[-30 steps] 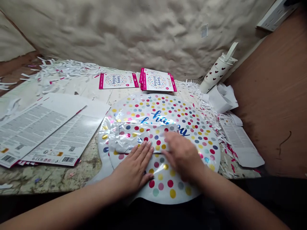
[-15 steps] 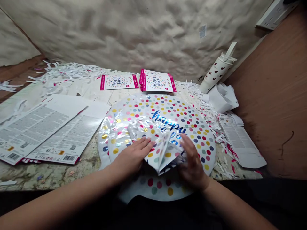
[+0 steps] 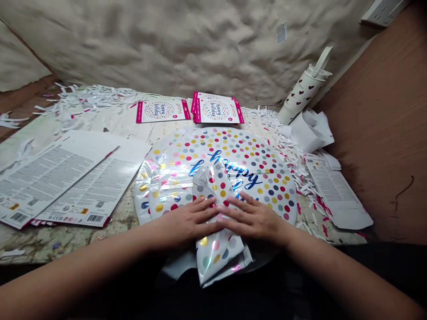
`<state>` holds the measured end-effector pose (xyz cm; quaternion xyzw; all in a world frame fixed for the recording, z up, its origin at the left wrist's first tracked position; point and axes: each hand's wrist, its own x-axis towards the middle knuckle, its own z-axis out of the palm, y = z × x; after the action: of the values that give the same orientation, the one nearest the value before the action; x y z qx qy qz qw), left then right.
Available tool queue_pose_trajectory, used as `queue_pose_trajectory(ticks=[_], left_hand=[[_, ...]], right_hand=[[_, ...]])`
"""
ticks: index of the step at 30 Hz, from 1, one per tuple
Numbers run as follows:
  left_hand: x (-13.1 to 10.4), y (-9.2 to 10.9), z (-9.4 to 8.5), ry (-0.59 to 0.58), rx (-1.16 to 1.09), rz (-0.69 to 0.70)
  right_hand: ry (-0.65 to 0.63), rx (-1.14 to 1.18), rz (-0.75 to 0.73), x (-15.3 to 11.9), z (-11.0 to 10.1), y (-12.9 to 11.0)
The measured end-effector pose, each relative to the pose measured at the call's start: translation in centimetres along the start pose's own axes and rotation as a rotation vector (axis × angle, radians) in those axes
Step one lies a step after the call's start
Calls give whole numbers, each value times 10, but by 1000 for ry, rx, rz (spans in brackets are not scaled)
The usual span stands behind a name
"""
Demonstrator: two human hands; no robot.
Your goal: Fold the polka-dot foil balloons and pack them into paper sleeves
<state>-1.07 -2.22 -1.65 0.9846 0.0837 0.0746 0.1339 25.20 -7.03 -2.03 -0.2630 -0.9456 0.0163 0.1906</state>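
A folded foil balloon [image 3: 216, 253], white with coloured dots, lies lengthwise in front of me, its lower end reaching past the table edge. Flat on its left side rests my left hand [image 3: 196, 218], fingers stretched out. My right hand [image 3: 255, 218] lies on it from the right, fingers extended and meeting the left fingertips. Beneath are flat, round dotted foil balloons [image 3: 267, 155] in a stack, with blue "happy" lettering partly covered by the folded one.
Printed card sleeves [image 3: 90, 186] lie at left, another sleeve [image 3: 336, 191] at right. Pink-edged balloon packets [image 3: 218, 110] sit at the back. A heart-patterned tumbler [image 3: 303, 91] leans near the brown side panel [image 3: 376, 133]. Shredded paper [image 3: 93, 98] litters the table.
The dotted balloon has gone from a loose, half-raised fold to a narrow flat strip. My right hand has come in from the right and laid down on it beside the left.
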Motion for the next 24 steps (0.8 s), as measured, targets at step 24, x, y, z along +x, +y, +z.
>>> queue_pose_trajectory(ticks=[24], left_hand=[[54,-39,-27,-94,-778,-1244]], right_hand=[[68,-303,219,62,15,21]])
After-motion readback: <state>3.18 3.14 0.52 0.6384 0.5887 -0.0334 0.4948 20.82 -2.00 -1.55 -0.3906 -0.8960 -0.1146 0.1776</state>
